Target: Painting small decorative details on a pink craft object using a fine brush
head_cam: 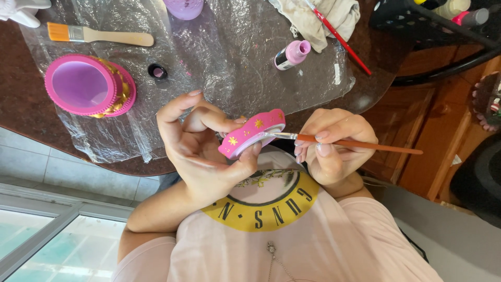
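From the head view I saw my left hand grasping a pink lid with gold stars, held above the bench edge. My right hand pinched a thin brush, its tip touching the lid's rim.

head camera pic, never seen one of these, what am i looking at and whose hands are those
The one picture comes from a camera worn on a person's head, looking down, so both hands are the wearer's own. The left hand holds a pink lid with gold stars, pinched between thumb and fingers. The right hand holds a thin paintbrush, its tip at the lid's edge. Beyond, on a dark table covered with clear plastic sheet, lie a round pink box, a flat brush, a small paint bottle, a rag and a red-handled brush.
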